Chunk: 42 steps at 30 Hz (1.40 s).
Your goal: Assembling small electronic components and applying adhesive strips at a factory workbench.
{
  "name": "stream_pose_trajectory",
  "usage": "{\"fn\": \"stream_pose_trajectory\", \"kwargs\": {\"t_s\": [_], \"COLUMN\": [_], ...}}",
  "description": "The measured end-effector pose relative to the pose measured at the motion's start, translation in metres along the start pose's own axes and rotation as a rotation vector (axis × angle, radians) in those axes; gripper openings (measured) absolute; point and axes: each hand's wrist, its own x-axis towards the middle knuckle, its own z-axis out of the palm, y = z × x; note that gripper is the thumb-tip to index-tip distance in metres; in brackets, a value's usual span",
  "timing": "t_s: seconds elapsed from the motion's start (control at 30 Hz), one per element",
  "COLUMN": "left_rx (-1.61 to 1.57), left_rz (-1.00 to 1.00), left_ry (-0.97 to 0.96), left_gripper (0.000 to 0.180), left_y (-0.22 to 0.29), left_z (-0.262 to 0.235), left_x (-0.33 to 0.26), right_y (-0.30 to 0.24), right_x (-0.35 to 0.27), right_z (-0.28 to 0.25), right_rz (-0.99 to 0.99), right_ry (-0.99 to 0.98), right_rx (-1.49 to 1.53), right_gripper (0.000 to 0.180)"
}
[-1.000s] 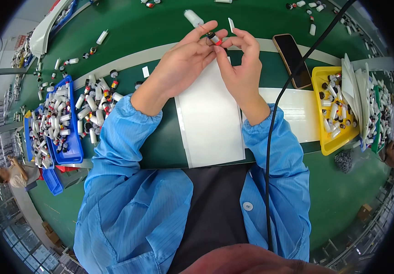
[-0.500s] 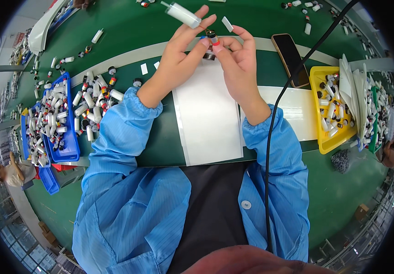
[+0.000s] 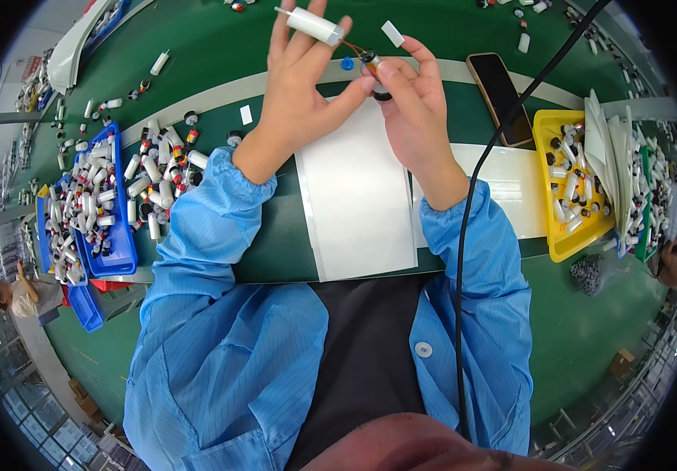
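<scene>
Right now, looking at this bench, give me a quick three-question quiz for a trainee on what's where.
1. True or false: the left hand holds a white tube.
2. Which hand pinches the small dark part: A left, B right?
3. Fill in: the phone lies beside the ____ tray.

Key: 1 true. 2 B, the right hand. 3 yellow.

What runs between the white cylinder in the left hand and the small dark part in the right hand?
In the head view, thin red wires join the white cylinder in the left hand to the dark part in the right hand.
</scene>
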Motion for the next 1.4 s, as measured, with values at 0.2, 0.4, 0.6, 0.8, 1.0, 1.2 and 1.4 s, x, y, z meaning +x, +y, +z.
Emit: {"fn": "stream_pose_trajectory", "kwargs": {"t_s": [0.2, 0.4, 0.6, 0.8, 1.0, 1.2, 1.4], "left_rx": [-0.774, -1.04, -0.935, -0.95, -0.882, -0.772, -1.108], "left_rz": [-0.237, -0.481, -0.489, -0.475, -0.439, -0.408, -0.574], "left_ry": [-0.157, -0.23, -0.133, -0.107, -0.134, -0.237, -0.174], "left_gripper": [0.05, 0.042, 0.033, 0.03, 0.028, 0.029, 0.031], "left_y": [-0.021, -0.015, -0.02, -0.018, -0.019, -0.019, -0.018], "left_z": [0.014, 0.019, 0.018, 0.016, 0.017, 0.013, 0.015], "left_x": [-0.012, -0.014, -0.009, -0.009, -0.011, -0.011, -0.011], "right_y": [0.006, 0.01, 0.019, 0.028, 0.022, 0.02, 0.015], "right_x": [0.0, -0.002, -0.003, 0.002, 0.004, 0.004, 0.003], "right_z": [-0.004, 0.003, -0.001, -0.011, -0.015, -0.018, -0.01], "right_rz": [0.1, 0.034, -0.081, -0.411, -0.473, -0.398, -0.227], "right_ry": [-0.013, 0.058, 0.029, 0.061, 0.028, -0.01, -0.024], "right_rx": [0.069, -0.067, -0.243, -0.672, -0.701, -0.558, -0.29], "right_gripper": [0.047, 0.046, 0.05, 0.048, 0.041, 0.038, 0.045]}}
